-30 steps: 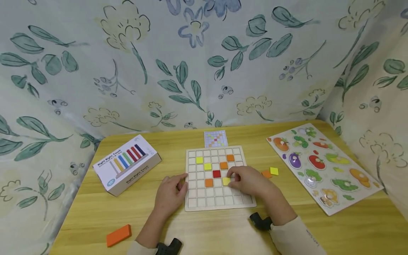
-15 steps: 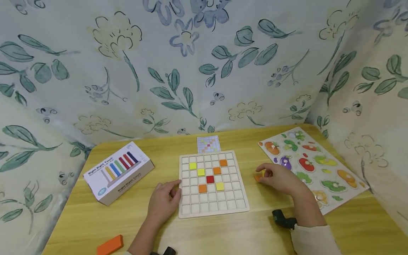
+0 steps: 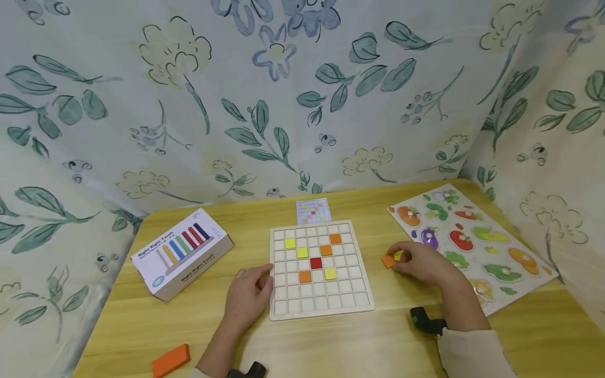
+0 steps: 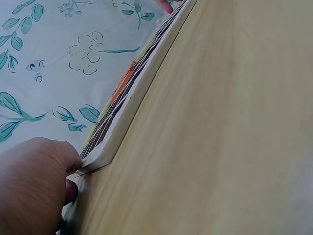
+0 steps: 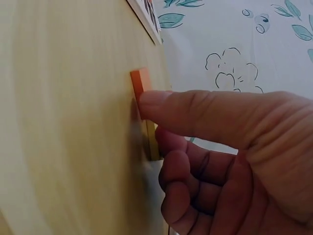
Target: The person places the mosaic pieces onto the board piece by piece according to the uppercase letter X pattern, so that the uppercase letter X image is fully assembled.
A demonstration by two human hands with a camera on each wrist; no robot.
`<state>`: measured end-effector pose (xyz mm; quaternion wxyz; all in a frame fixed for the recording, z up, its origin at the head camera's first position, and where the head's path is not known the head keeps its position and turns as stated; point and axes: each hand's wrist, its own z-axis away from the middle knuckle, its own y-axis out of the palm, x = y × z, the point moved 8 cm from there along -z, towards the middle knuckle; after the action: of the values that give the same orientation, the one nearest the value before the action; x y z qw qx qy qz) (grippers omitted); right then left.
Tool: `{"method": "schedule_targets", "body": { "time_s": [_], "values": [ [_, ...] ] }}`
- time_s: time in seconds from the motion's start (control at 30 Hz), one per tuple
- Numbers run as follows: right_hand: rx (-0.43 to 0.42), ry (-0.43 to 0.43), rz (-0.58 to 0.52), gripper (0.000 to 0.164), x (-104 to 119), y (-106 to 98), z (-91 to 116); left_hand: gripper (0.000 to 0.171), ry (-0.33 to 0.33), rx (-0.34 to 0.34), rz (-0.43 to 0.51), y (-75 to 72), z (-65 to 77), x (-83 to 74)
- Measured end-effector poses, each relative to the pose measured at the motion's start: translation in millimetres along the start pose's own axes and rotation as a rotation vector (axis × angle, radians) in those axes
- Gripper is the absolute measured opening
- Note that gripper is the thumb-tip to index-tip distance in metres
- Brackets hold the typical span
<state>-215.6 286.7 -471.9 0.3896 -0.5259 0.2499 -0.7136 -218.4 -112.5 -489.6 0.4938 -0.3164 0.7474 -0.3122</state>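
Observation:
A square wooden grid board (image 3: 288, 310) lies mid-table, holding two yellow tiles, three orange tiles, a red tile (image 3: 315, 263) and a paler yellow tile (image 3: 330, 274). My left hand (image 3: 249, 294) rests at its left edge; in the left wrist view the fingertips touch the board's corner (image 4: 100, 159). To the right of the board, my right hand (image 3: 419, 265) is at a loose orange tile (image 3: 388, 261) and a yellow tile (image 3: 398, 255) on the table. In the right wrist view its thumb overlaps the orange tile, with curled fingers beside the yellow one; I cannot tell whether it pinches either.
A printed pattern card (image 3: 313, 211) lies behind the board. At left stands a white box (image 3: 181, 254) with a bead-rack picture; an orange block (image 3: 171, 360) lies at front left. A vegetable puzzle board (image 3: 512, 252) lies right, partly behind my right arm. Floral cloth (image 3: 264, 105) hangs behind the table.
My right hand has let go of the pale yellow tile on the board and moved right to the loose tiles. My left hand has stayed at the board's left edge.

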Motion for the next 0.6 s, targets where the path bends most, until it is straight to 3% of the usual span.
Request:
{"method": "schedule_targets", "body": {
  "time_s": [0.37, 0.6],
  "values": [
    [0.010, -0.009, -0.012, 0.023, 5, 12, -1, 0.030, -0.043, 0.041, 0.003, 1.5, 2.5, 2.4],
    [0.002, -0.037, 0.003, 0.025, 8, 8, -3, 0.031, -0.066, 0.066, 0.004, 2.5, -0.4, 2.8]
  ]
}}
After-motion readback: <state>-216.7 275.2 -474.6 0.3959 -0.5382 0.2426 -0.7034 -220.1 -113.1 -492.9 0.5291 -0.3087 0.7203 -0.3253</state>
